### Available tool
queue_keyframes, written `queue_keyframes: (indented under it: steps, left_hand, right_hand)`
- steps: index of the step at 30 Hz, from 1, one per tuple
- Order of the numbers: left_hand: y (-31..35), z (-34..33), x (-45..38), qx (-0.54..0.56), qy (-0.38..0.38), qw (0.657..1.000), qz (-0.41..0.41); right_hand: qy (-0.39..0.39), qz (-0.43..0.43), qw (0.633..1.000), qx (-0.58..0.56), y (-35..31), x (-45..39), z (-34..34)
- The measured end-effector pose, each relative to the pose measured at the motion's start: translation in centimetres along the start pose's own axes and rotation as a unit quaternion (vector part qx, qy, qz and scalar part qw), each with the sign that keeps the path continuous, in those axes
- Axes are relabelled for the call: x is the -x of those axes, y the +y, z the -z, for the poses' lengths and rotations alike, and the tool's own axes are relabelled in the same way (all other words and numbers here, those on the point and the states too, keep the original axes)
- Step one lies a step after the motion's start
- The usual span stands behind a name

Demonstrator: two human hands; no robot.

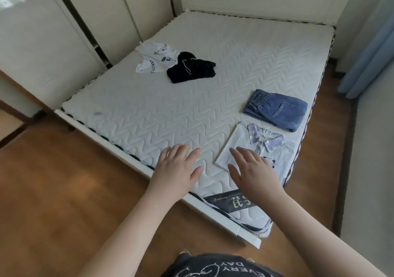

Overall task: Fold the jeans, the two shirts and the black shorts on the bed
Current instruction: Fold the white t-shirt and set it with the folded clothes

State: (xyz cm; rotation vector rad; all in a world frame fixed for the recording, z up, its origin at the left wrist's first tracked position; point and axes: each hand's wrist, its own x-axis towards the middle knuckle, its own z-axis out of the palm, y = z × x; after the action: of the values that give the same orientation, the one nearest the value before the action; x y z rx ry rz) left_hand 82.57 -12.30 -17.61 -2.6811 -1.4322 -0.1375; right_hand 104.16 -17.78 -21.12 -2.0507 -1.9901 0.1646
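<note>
L hand & R hand fingers straight, released, empty, over mattress by folded shirt.

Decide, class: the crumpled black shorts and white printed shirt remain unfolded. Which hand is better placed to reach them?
Left, probably. The left hand hovers open on the side where the crumpled black shorts and white printed shirt lie; the right hand is over the folded pale collared shirt.

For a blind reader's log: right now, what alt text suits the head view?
Two open hands, left hand and right hand, hover over a white mattress beside a folded collared shirt and folded jeans. Farther off lie crumpled black shorts and a white printed shirt.
</note>
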Motion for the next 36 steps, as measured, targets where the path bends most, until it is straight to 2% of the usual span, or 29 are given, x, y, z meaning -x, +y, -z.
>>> queue_keyframes:
  steps: [6,13,17,21,29,36]
  left_hand:
    - [-7.6,0.4,4.9,0.009,-0.004,0.997,0.077]
    - [-20.0,2.3,11.1,-0.002,0.017,0.996,0.092]
    - [-25.7,3.4,14.1,-0.015,0.011,0.995,0.097]
    - [-29.9,3.4,16.7,-0.012,-0.003,0.990,0.139]
    - [-35.9,0.6,16.4,0.015,-0.005,0.979,0.203]
    - [-43.3,-1.9,13.9,0.028,-0.063,0.969,0.236]
  right_hand:
    - [0.003,0.087,0.996,-0.003,-8.1,-2.8,-1.2]
    - [-0.010,0.145,0.989,-0.002,-20.6,-7.3,-4.6]
    - [-0.035,0.213,0.976,0.000,-27.9,-8.2,-7.2]
    - [-0.039,0.217,0.975,0.002,-33.0,-9.3,-8.5]
    - [-0.059,0.244,0.968,0.003,-38.9,-14.3,-11.4]
    - [-0.089,0.264,0.960,-0.008,-41.6,-22.7,-15.9]
